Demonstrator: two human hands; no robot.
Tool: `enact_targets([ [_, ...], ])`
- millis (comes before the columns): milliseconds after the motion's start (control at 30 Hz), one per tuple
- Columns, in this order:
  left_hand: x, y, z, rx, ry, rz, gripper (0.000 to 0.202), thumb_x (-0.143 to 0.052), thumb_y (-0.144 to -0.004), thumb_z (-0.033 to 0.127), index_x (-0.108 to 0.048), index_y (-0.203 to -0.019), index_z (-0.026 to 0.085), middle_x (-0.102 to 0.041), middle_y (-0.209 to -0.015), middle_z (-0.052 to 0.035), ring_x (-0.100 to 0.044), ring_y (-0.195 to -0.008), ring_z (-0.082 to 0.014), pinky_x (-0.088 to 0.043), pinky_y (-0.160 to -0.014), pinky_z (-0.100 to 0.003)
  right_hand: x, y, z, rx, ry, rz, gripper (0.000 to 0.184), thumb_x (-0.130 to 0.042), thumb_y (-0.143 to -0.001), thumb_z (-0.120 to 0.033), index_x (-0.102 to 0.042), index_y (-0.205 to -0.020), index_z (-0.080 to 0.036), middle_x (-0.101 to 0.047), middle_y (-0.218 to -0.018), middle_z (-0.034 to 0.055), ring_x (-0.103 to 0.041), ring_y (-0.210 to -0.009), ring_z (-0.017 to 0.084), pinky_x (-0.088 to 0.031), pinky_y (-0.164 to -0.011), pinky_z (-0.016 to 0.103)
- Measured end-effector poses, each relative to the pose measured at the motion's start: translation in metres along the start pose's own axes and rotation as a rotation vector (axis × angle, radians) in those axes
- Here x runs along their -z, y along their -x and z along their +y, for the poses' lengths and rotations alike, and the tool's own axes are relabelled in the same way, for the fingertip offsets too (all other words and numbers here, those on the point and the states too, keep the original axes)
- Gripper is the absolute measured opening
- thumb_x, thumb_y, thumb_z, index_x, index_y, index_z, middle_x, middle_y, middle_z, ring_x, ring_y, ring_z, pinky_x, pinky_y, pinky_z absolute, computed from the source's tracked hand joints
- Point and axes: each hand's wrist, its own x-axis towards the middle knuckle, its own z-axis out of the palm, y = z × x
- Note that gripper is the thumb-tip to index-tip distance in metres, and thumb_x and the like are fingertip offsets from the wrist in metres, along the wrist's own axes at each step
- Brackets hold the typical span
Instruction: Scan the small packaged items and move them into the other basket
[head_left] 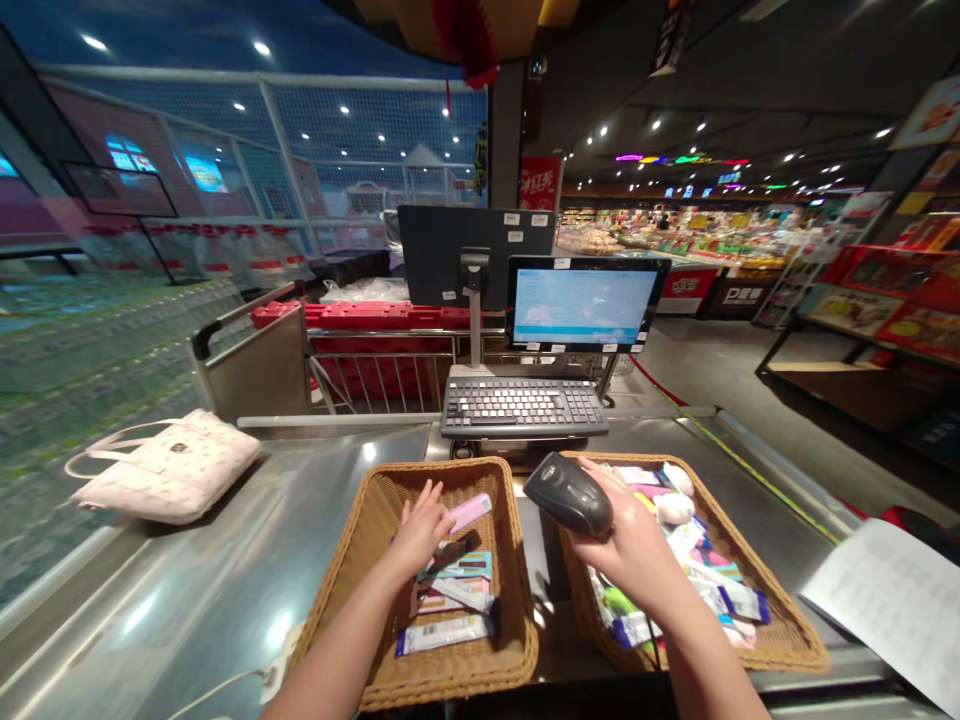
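Observation:
My right hand [626, 535] is wrapped around a black barcode scanner [570, 492], its head pointing left, above the near-left part of the right wicker basket [784, 625]. Several small packets [686, 540] and white rounded items [675, 507] fill that basket. Over the left wicker basket [525, 600], my left hand [421, 530] has its fingers stretched out and apart. Beside its fingertips lies a lilac-pink packet [471, 513]; whether they touch is hard to see. Below the hand in the same basket are several slim packets, among them a white and blue one [446, 634].
A keyboard [525, 405] and a lit monitor [585, 305] stand behind the baskets. On the metal counter [300, 480] a pale handbag [172, 465] lies at left. A printed paper sheet [892, 600] is at right. A white cable [225, 685] runs near the left basket.

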Motion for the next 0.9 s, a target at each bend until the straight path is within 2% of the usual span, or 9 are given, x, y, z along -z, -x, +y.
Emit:
enact_targets([
  [133, -0.007, -0.001, -0.001, 0.031, -0.038, -0.061, 0.038, -0.035, -0.097, 0.039, -0.066, -0.092, 0.017, -0.028, -0.158, -0.0144, -0.010, -0.150, -0.0289, -0.016, -0.116, -0.062, 0.002, 0.002, 0.002, 0.002, -0.008, -0.006, 0.046, -0.058, -0.067, -0.010, -0.066, -0.112, -0.021, -0.065, -0.127, 0.0107, -0.046, -0.135, 0.034, -0.034, -0.113, 0.060],
  [267, -0.014, -0.004, -0.006, 0.043, -0.080, -0.102, 0.038, -0.035, -0.096, 0.037, -0.068, -0.093, 0.017, -0.031, -0.158, -0.0131, -0.012, -0.150, -0.0303, -0.018, -0.115, -0.063, 0.005, 0.005, 0.004, 0.007, -0.003, 0.008, 0.045, -0.059, -0.068, -0.011, -0.067, -0.111, -0.021, -0.065, -0.127, 0.0106, -0.049, -0.133, 0.034, -0.035, -0.113, 0.059],
  [367, -0.024, -0.006, -0.012, 0.036, -0.120, -0.134, 0.039, -0.036, -0.095, 0.038, -0.069, -0.095, 0.018, -0.037, -0.155, -0.0117, -0.015, -0.150, -0.0307, -0.018, -0.114, -0.064, 0.009, 0.009, 0.008, -0.019, -0.014, 0.018, 0.049, -0.059, -0.069, -0.013, -0.064, -0.117, -0.021, -0.065, -0.128, 0.0112, -0.049, -0.133, 0.034, -0.034, -0.113, 0.060],
  [567, -0.042, -0.006, -0.019, 0.062, -0.223, -0.180, 0.036, -0.040, -0.091, 0.033, -0.071, -0.105, 0.019, -0.049, -0.146, -0.0141, -0.026, -0.146, -0.0322, -0.016, -0.114, -0.065, 0.029, 0.024, 0.028, -0.074, 0.013, 0.087, 0.049, -0.062, -0.071, -0.020, -0.062, -0.119, -0.020, -0.067, -0.123, 0.0115, -0.052, -0.129, 0.034, -0.040, -0.109, 0.056],
  [667, -0.043, -0.004, -0.018, 0.142, -0.289, -0.163, 0.035, -0.041, -0.088, 0.026, -0.071, -0.104, 0.015, -0.051, -0.143, -0.0194, -0.032, -0.143, -0.0352, -0.017, -0.111, -0.069, 0.044, 0.033, 0.043, -0.091, 0.031, 0.137, 0.047, -0.061, -0.073, -0.023, -0.061, -0.120, -0.019, -0.066, -0.125, 0.0123, -0.052, -0.129, 0.033, -0.040, -0.110, 0.053],
  [767, -0.037, -0.004, -0.011, 0.196, -0.346, -0.105, 0.033, -0.042, -0.086, 0.019, -0.071, -0.101, 0.012, -0.047, -0.146, -0.0234, -0.032, -0.143, -0.0372, -0.016, -0.110, -0.070, 0.058, 0.043, 0.058, -0.129, 0.059, 0.187, 0.050, -0.061, -0.074, -0.025, -0.060, -0.123, -0.019, -0.064, -0.129, 0.0125, -0.052, -0.130, 0.033, -0.041, -0.110, 0.050],
  [900, -0.025, -0.010, 0.017, 0.146, -0.380, 0.000, 0.032, -0.043, -0.089, 0.026, -0.068, -0.107, 0.016, -0.038, -0.153, -0.0183, -0.026, -0.146, -0.0326, -0.013, -0.114, -0.066, 0.073, 0.055, 0.079, -0.132, 0.094, 0.226, 0.053, -0.061, -0.075, -0.027, -0.057, -0.126, -0.016, -0.061, -0.133, 0.0146, -0.050, -0.131, 0.033, -0.037, -0.113, 0.051],
])
